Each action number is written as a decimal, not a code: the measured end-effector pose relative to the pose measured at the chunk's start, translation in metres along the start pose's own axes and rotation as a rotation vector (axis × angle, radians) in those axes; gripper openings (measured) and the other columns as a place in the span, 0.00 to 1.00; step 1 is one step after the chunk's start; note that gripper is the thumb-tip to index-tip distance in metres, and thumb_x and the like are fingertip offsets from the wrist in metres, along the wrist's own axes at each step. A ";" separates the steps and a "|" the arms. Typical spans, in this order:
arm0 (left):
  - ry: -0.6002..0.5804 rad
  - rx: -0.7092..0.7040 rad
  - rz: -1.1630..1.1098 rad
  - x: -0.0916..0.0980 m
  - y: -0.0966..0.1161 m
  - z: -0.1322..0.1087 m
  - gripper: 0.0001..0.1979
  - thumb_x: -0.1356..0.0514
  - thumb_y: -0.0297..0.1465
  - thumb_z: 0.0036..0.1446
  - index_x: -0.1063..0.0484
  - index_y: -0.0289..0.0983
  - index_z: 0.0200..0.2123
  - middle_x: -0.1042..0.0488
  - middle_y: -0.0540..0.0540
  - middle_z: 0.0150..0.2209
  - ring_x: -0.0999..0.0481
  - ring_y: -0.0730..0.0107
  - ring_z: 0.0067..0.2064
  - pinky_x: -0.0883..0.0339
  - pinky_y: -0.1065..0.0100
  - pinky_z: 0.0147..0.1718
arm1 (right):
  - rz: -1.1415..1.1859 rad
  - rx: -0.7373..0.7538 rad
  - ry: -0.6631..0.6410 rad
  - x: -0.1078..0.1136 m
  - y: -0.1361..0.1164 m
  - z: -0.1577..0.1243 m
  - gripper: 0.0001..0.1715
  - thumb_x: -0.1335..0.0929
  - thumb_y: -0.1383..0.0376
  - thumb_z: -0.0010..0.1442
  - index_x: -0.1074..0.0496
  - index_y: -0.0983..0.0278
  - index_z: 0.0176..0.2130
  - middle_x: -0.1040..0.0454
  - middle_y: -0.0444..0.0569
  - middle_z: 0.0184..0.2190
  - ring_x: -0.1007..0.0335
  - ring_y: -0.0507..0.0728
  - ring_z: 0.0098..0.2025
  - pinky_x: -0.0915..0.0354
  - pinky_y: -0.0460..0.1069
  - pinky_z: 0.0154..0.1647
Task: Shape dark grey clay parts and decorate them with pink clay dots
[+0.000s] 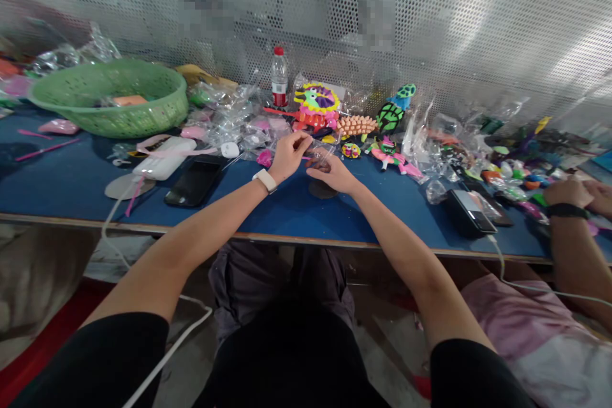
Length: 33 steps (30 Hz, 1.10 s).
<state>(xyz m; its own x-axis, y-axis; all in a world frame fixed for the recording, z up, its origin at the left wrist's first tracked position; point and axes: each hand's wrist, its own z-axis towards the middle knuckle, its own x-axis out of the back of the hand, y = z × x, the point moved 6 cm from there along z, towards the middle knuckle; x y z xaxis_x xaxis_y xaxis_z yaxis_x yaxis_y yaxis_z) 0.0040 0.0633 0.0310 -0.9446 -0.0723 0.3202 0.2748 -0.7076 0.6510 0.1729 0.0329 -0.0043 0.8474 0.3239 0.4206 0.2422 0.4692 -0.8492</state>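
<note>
My left hand [289, 156], with a pale band on its wrist, is closed in a pinch; what its fingertips hold is too small to make out. Close beside it, my right hand [336, 173] curls its fingers round a piece of clear plastic [322, 153], partly hidden by the fingers. Below both hands, a dark round disc [322, 189] lies on the blue table [296, 220]. Just beyond them are a pink clay piece [264, 157], a small colourful round clay figure [350, 150] and a peach spiky clay piece [357, 125].
At the left stand a green basket [109, 124], a white power bank [165, 158] and a black phone [195, 182]. A red-capped bottle [279, 80] stands at the back. Rightward are clay figures [389, 154], a black device [468, 213] and another person's hand [568, 193].
</note>
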 end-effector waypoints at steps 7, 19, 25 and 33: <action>0.013 -0.003 0.013 0.004 0.004 0.000 0.30 0.42 0.61 0.80 0.20 0.43 0.40 0.17 0.44 0.36 0.22 0.60 0.35 0.28 0.58 0.39 | 0.076 -0.001 -0.013 -0.002 -0.001 0.001 0.40 0.20 0.42 0.65 0.26 0.54 0.67 0.12 0.50 0.48 0.15 0.60 0.43 0.15 0.59 0.49; 0.062 0.014 0.007 0.004 -0.004 0.004 0.38 0.46 0.73 0.74 0.26 0.44 0.36 0.24 0.46 0.30 0.29 0.61 0.31 0.32 0.57 0.36 | 0.081 -0.036 0.041 0.005 0.012 0.004 0.45 0.18 0.47 0.65 0.33 0.55 0.70 0.11 0.51 0.50 0.09 0.64 0.45 0.12 0.63 0.54; 0.151 0.042 0.008 0.013 -0.023 0.010 0.39 0.47 0.74 0.73 0.27 0.45 0.37 0.28 0.46 0.30 0.30 0.61 0.31 0.33 0.57 0.34 | 0.031 -0.049 0.186 0.019 0.013 0.005 0.43 0.21 0.36 0.66 0.29 0.54 0.66 0.15 0.51 0.47 0.11 0.64 0.44 0.13 0.66 0.55; 0.219 0.065 0.012 0.020 -0.036 0.013 0.39 0.46 0.74 0.73 0.26 0.44 0.36 0.26 0.46 0.29 0.29 0.62 0.30 0.33 0.57 0.33 | 0.081 -0.083 0.396 0.038 0.028 0.010 0.47 0.25 0.23 0.60 0.29 0.53 0.57 0.17 0.50 0.45 0.13 0.62 0.41 0.15 0.62 0.50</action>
<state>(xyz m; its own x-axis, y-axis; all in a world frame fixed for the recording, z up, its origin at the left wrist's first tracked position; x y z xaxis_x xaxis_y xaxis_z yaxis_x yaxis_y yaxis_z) -0.0226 0.0967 0.0232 -0.9557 -0.2363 0.1757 0.2906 -0.6598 0.6930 0.2072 0.0664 -0.0092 0.9776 0.0080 0.2101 0.1912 0.3825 -0.9040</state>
